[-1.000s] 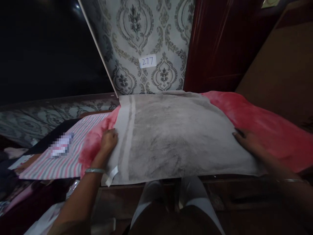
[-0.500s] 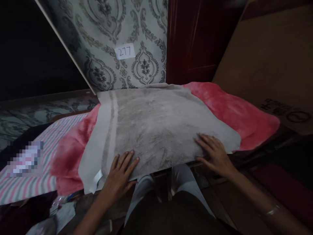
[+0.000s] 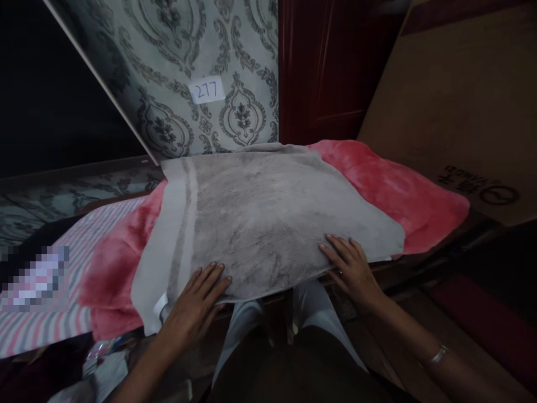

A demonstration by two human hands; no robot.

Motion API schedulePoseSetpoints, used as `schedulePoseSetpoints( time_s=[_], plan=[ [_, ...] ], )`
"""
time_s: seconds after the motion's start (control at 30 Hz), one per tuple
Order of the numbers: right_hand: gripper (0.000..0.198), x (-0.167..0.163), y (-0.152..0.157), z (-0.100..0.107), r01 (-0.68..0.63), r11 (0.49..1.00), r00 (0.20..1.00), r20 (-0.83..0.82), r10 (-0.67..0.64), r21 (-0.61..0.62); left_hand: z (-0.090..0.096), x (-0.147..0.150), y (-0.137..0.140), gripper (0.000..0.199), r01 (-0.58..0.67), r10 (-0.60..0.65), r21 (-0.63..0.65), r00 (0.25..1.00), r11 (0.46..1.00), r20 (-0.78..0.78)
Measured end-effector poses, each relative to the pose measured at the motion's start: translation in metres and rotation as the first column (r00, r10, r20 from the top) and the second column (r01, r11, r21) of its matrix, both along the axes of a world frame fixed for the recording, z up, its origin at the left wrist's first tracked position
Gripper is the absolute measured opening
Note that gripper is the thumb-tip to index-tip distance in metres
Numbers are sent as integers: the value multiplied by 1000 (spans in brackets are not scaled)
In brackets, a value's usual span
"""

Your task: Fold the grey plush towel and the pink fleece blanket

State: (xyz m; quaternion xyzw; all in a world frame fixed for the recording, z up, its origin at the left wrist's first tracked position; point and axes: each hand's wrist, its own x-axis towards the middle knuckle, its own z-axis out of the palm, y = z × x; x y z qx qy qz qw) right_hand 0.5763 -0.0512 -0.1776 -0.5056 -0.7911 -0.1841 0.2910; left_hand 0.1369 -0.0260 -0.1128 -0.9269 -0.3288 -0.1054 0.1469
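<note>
A grey towel with a pale stripe near its left end lies spread over a red plush blanket, which shows on both sides of it. My left hand rests on the towel's near left edge, fingers stretched out, close to a white label. On the near right part of the towel lies my right hand, its fingers spread and palm down. Neither hand grips the cloth.
A striped pink, grey and white cloth lies at the left under the blanket. A cardboard box leans at the right. Behind stand a patterned wall with a paper marked 277, and a dark red door. A dark screen is upper left.
The view has shifted slightly. My right hand has slid a little to the left along the towel's near edge. My left hand stays flat near the same spot.
</note>
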Motion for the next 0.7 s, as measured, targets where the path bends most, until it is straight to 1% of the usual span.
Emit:
schedulePoseSetpoints(
  time_s=[0.1,0.17,0.23,0.33,0.4,0.5,0.6,0.7],
  plan=[
    [76,5,2,3,-59,996,997,-55,62,60,1,6,-3,51,-23,23,-6,1000,1000,11],
    [76,11,5,9,-103,989,990,-89,112,102,-2,14,-5,57,-53,53,-12,998,999,13],
    [73,17,8,17,-114,984,984,-121,131,138,-9,24,-7,67,-109,109,7,994,994,22],
    [69,26,14,27,-57,990,985,-153,76,129,-21,37,-8,70,-205,203,58,978,977,44],
    [72,34,17,28,-7,996,987,-162,21,83,-26,38,-6,70,-217,213,80,975,973,57],
    [77,55,18,22,66,997,980,-187,-60,25,-25,26,-2,73,-143,133,139,988,980,73],
    [77,81,16,12,140,990,962,-240,-133,10,-22,1,0,73,-77,69,202,997,976,43],
    [71,107,14,5,209,978,926,-324,-192,16,-24,-32,-2,69,-105,99,238,994,966,36]
  ],
)
